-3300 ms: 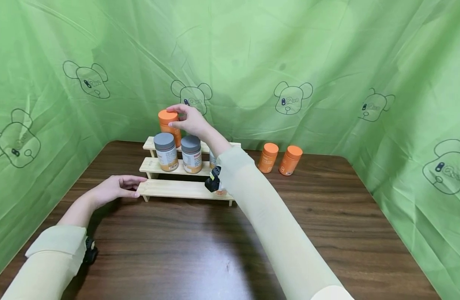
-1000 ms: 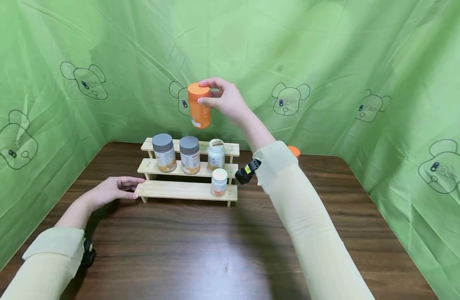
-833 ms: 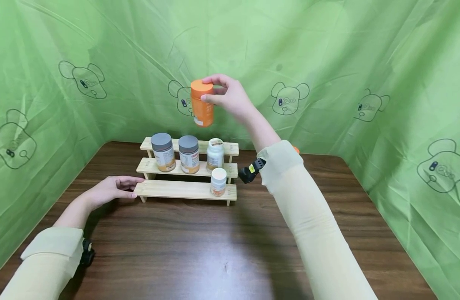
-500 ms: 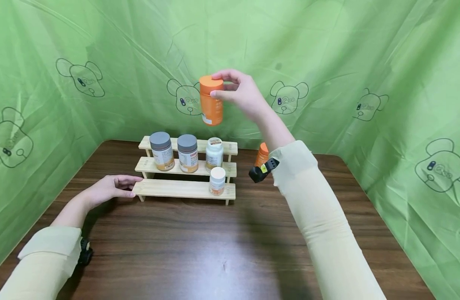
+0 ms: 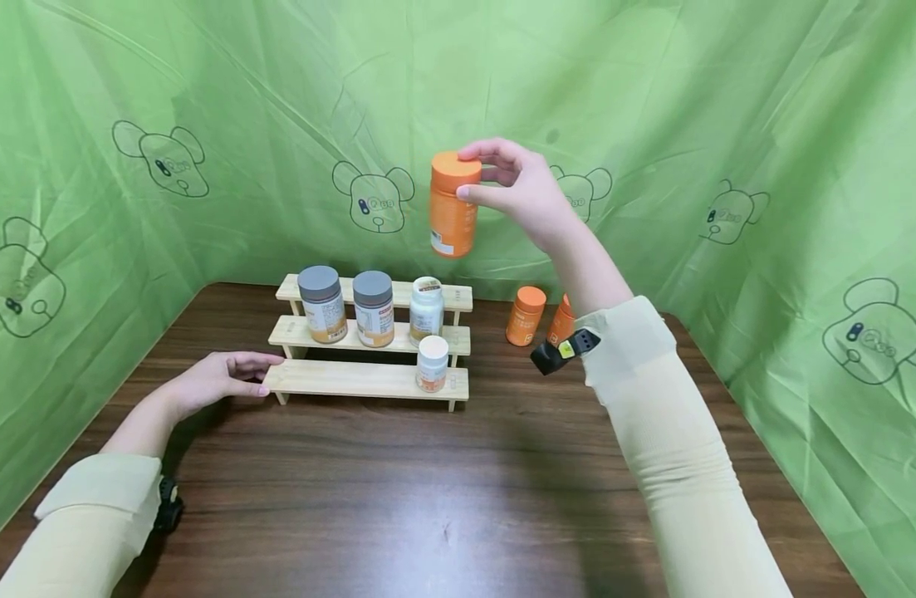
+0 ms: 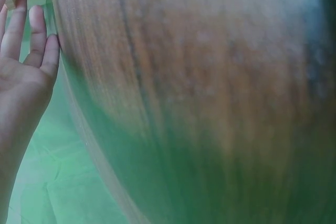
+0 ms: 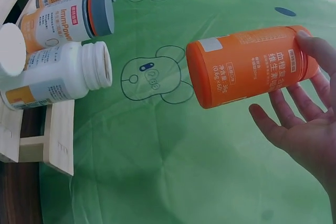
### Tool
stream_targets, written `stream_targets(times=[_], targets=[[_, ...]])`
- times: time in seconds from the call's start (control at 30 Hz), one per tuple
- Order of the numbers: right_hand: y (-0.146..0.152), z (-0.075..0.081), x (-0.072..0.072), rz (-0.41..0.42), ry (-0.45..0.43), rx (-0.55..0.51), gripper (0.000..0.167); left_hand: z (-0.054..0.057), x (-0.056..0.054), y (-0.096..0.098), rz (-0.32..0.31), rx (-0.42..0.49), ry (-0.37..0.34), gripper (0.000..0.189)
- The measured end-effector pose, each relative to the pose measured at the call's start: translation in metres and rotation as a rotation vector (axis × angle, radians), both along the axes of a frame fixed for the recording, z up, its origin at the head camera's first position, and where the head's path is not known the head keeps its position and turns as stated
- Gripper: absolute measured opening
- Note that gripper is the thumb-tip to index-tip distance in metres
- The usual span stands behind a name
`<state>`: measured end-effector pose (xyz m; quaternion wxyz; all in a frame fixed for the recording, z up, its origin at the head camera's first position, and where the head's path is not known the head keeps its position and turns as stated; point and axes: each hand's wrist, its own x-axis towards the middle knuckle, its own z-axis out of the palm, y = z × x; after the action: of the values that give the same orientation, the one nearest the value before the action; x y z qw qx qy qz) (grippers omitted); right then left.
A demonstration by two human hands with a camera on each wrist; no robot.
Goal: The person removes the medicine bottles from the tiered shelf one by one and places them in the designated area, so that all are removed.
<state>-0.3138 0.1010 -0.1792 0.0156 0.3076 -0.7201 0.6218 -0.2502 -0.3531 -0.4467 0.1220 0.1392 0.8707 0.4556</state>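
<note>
My right hand (image 5: 525, 187) grips an orange pill bottle (image 5: 452, 218) near its cap, thumb on the front, and holds it upright in the air above and right of the rack. In the right wrist view that bottle (image 7: 247, 66) shows its printed label. A three-step wooden rack (image 5: 338, 378) stands on the table; my left hand (image 5: 218, 382) rests against the left end of its lowest step, fingers loosely extended. On the middle step stand two grey-capped jars (image 5: 325, 320) (image 5: 375, 320) and a white bottle (image 5: 426, 316). A small white-capped bottle (image 5: 432, 370) stands on the lowest step's right end.
Two more orange bottles (image 5: 526, 320) (image 5: 560, 322) stand on the brown wooden table (image 5: 353, 498) right of the rack, the farther one partly hidden by my right forearm. Green cloth (image 5: 458, 83) with printed bear heads encloses the back and sides.
My right hand has lifted the orange bottle from the rack's top step and carried it up and to the right. My left hand has stayed at the rack's end.
</note>
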Motion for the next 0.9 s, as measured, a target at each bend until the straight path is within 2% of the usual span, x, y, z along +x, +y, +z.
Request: stream_targets(times=[0.5,0.9], targets=[[0.044,-0.006,0.009,0.008,0.062,-0.089,0.034,-0.002,-0.002,0.0,-0.001,0.013,-0.003,0.06],[0.08,-0.016,0.016,0.039,0.063,-0.192,0.035,-0.001,-0.001,0.0,-0.005,0.012,0.0,0.06]])
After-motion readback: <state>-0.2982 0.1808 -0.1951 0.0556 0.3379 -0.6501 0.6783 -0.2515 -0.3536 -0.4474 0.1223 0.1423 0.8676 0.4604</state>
